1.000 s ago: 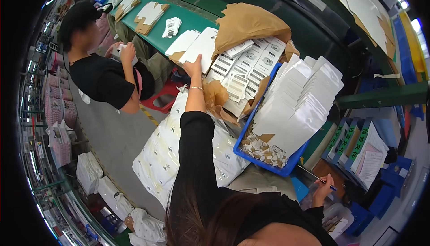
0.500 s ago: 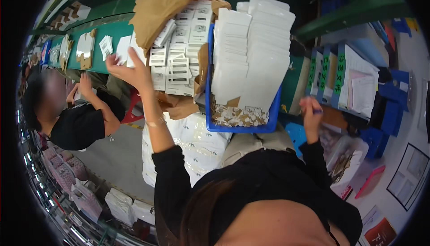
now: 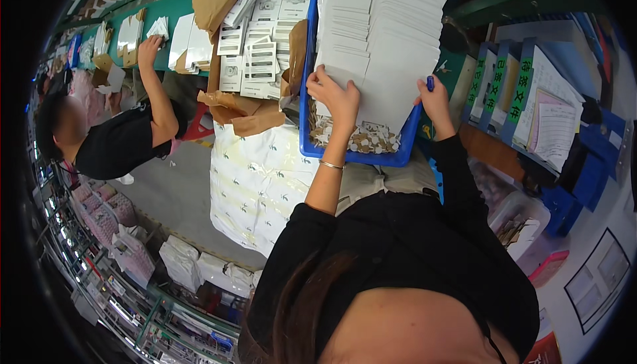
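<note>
The blue bin [image 3: 306, 122] holds two leaning rows of white cards [image 3: 405, 52]. The left hand [image 3: 337, 99] is half open, fingers spread against the left row. The right hand [image 3: 435, 104], curled around a blue pen [image 3: 430, 84], is beside the right row. Scraps [image 3: 375, 140] lie at the bin's near end.

My top [image 3: 411, 251] is black with a wide neckline; its left sleeve [image 3: 310, 226] ends mid-forearm. Past the top on that side, I wear a thin silvery bangle [image 3: 332, 165]. Beige trousers [image 3: 361, 182] show just beyond the top, and long dark-brown hair [image 3: 302, 298] falls over its left part.
</note>
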